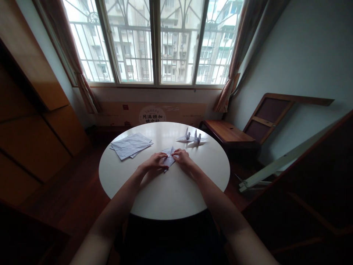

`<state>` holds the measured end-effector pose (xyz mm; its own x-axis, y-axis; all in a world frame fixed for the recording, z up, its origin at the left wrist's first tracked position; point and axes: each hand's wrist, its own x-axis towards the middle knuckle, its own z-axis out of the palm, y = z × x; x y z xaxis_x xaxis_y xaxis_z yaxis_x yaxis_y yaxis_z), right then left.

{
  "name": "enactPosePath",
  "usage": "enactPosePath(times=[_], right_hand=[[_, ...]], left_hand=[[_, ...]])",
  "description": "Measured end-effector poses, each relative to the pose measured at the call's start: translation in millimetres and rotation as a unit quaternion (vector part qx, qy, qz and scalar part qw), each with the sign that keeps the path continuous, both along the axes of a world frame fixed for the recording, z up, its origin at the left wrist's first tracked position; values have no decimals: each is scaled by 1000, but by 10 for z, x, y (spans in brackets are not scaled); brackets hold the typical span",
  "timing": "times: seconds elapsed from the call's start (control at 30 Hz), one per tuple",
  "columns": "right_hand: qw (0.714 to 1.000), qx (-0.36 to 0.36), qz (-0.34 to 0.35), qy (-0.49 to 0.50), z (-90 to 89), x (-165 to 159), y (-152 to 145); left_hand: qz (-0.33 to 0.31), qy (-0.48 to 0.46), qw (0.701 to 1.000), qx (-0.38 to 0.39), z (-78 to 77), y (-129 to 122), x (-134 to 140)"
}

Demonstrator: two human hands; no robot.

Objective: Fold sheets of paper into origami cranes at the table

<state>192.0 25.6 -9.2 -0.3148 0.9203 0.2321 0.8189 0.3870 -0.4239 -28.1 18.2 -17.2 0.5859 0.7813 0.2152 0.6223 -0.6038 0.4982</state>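
Observation:
A small piece of folded paper, pale and roughly diamond-shaped, lies on the white round table between my hands. My left hand grips its left side, with the thumb near the lower corner and the fingers on the upper part. At the right edge, the bent fingers of my right hand pinch the paper. Part of the paper is covered by my fingers. Two finished paper cranes stand farther back on the right. A stack of creased paper sheets rests at the back left.
Beyond the table a printed box panel stands below the barred window. To the right are a low wooden bench and a leaning wooden frame. An orange-brown cabinet lines the left wall.

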Motion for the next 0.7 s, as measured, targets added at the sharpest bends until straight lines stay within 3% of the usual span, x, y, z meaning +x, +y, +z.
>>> enactPosePath(times=[0.33,0.53,0.7], right_hand=[[1000,1,0,6,17,2,-27],[1000,14,12,-2,36,0,-31],[997,36,68,12,17,-65,-50]], left_hand=[[23,96,993,-72,68,-67,-56],[25,112,993,-29,74,-65,-26],[72,110,990,47,48,-42,18]])
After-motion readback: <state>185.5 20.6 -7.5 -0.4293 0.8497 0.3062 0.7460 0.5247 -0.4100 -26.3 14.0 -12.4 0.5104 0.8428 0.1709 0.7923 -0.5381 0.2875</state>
